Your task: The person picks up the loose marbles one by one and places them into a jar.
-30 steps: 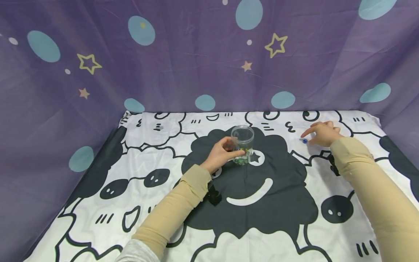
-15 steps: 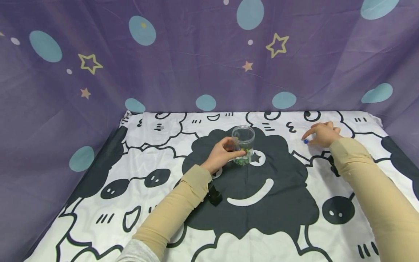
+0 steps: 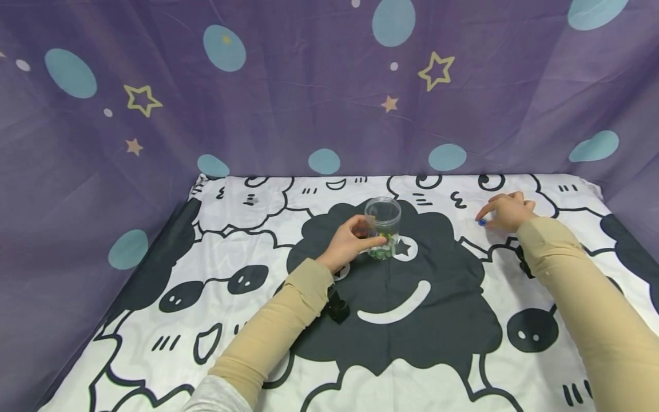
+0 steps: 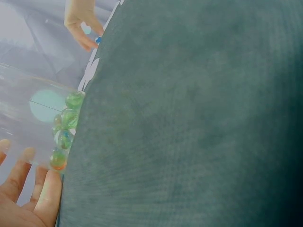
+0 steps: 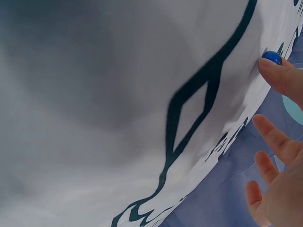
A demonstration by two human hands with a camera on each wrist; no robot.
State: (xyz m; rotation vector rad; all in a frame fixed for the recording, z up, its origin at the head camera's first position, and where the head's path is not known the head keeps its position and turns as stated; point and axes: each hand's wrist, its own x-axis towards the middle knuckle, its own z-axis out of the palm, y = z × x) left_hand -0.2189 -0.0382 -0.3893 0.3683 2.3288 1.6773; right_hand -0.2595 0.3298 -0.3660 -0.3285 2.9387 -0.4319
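My left hand (image 3: 347, 243) grips the side of a clear plastic cup (image 3: 382, 212), its thumb and fingers curved round the lower part. Green and multicoloured marbles (image 4: 68, 118) lie in the bottom of the cup, which stands upright on the dark sheep print. Farther right, my right hand (image 3: 509, 212) is at the cloth with thumb and index finger at either side of a single blue marble (image 3: 481, 222), pinching it. In the right wrist view the thumb partly covers the blue marble (image 5: 272, 57), while the remaining fingers (image 5: 277, 137) stay spread away from it.
A white cloth (image 3: 427, 383) printed with black and white sheep covers the table. Behind it and at both sides hangs a purple curtain (image 3: 288, 114) with stars and blue ovals. Black wrist-worn devices (image 3: 337, 306) sit under the sleeves.
The right index fingertip has come down closer to the blue marble, and thumb and finger now close on it. The left hand and the cup stay in place.
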